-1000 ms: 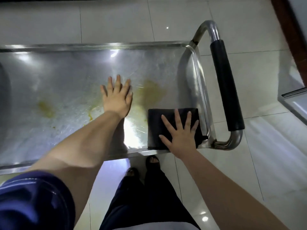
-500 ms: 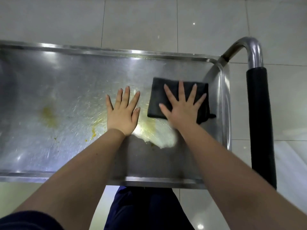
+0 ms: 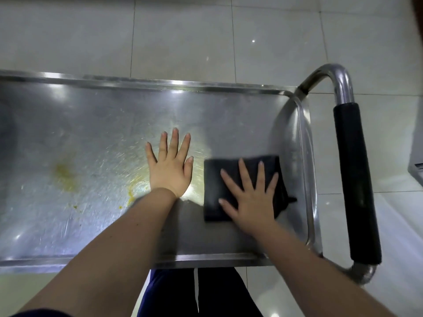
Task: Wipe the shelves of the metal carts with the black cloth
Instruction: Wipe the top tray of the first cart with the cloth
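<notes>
The top shelf (image 3: 91,124) of a steel cart fills the middle of the view, with yellow stains (image 3: 65,173) left of centre. A folded black cloth (image 3: 215,179) lies near the shelf's right end. My right hand (image 3: 249,197) presses flat on the cloth with fingers spread. My left hand (image 3: 170,167) rests flat on the bare metal just left of the cloth, fingers apart, holding nothing.
The cart's handle with a black grip (image 3: 354,184) stands at the right end. Pale floor tiles (image 3: 183,37) surround the cart. My legs in dark trousers (image 3: 194,294) are below the shelf's near rim. A white object's edge (image 3: 417,165) shows at far right.
My right hand pushed the cloth away to the far side of the shelf, then drew it back toward me. My left hand stayed flat in place.
</notes>
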A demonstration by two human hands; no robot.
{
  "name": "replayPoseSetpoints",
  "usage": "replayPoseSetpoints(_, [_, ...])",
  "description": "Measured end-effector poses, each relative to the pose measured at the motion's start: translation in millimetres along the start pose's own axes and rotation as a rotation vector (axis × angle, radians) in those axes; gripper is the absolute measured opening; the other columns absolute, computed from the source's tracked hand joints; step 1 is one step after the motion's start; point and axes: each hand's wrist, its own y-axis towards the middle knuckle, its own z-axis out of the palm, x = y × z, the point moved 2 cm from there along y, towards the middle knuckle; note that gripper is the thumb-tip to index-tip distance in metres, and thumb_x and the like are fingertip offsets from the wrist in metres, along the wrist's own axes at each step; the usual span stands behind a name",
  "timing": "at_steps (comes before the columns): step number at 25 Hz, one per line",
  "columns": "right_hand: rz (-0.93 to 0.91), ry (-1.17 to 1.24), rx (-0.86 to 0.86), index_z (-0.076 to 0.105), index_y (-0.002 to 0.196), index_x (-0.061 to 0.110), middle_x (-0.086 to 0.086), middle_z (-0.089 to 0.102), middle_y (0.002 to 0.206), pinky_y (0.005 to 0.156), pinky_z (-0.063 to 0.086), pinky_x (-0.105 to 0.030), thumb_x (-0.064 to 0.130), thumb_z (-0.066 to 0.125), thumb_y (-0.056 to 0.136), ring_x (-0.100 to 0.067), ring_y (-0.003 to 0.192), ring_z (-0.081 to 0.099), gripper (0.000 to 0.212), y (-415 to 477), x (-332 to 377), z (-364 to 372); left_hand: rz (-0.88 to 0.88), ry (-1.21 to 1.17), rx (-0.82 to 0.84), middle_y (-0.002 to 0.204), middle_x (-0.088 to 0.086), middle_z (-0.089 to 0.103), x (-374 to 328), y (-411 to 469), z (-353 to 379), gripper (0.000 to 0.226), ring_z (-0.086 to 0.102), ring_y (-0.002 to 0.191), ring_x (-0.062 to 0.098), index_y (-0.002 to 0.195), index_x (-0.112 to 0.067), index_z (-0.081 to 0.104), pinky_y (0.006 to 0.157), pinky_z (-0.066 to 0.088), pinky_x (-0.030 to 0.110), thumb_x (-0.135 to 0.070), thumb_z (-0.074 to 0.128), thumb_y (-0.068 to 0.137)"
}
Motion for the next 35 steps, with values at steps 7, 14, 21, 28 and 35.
replayPoseSetpoints(7, [0.068, -0.012, 0.007, 0.016, 0.151, 0.05, 0.0, 0.01, 0.164, 0.105, 0.003, -0.078, 0.075, 0.029, 0.086, -0.049, 0.146, 0.001, 0.07, -40, 15, 2, 0.034, 0.034, 0.027, 0.164, 0.004, -0.008, 1, 3, -1, 0.061, -0.01, 0.15, 0.031, 0.156, -0.029, -0.005, 0.113, -0.006, 0.064, -0.045, 0.004, 0.097])
replayPoseSetpoints(14, [0.27, 0.011, 0.029, -0.011, 0.144, 0.059, 0.006, -0.013, 0.163, 0.104, -0.02, -0.071, 0.08, 0.012, 0.082, -0.045, 0.143, -0.02, 0.069, 194, -1, -39, 0.042, 0.015, -0.04, 0.164, 0.003, -0.004, 4, 4, 5, 0.059, -0.005, 0.15, 0.031, 0.154, -0.031, -0.009, 0.114, -0.004, 0.064, -0.048, 0.007, 0.099])
replayPoseSetpoints(21, [0.259, -0.037, 0.011, -0.012, 0.141, 0.064, 0.013, -0.013, 0.162, 0.109, -0.01, -0.07, 0.084, 0.008, 0.078, -0.038, 0.147, -0.014, 0.069, 175, -75, -47, 0.016, 0.019, -0.025, 0.164, 0.0, -0.006, 2, 5, 5, 0.059, -0.008, 0.15, 0.027, 0.155, -0.034, -0.004, 0.115, -0.002, 0.063, -0.05, 0.01, 0.099])
replayPoseSetpoints(28, [0.124, -0.05, 0.033, -0.013, 0.144, 0.059, 0.009, -0.01, 0.163, 0.105, -0.017, -0.069, 0.079, 0.009, 0.083, -0.045, 0.145, -0.011, 0.068, 110, -15, -25, 0.011, -0.004, -0.025, 0.165, -0.001, 0.001, 0, 8, 1, 0.058, -0.004, 0.151, 0.025, 0.156, -0.035, 0.005, 0.116, -0.003, 0.06, -0.043, 0.012, 0.098])
replayPoseSetpoints(35, [0.367, -0.041, 0.031, -0.012, 0.143, 0.06, 0.013, -0.012, 0.162, 0.111, -0.012, -0.066, 0.081, 0.006, 0.082, -0.038, 0.146, -0.016, 0.067, 48, -77, -29, 0.027, -0.066, -0.053, 0.164, 0.001, 0.011, -3, 6, -3, 0.056, 0.004, 0.151, 0.027, 0.155, -0.033, 0.015, 0.116, -0.002, 0.06, -0.04, 0.022, 0.1])
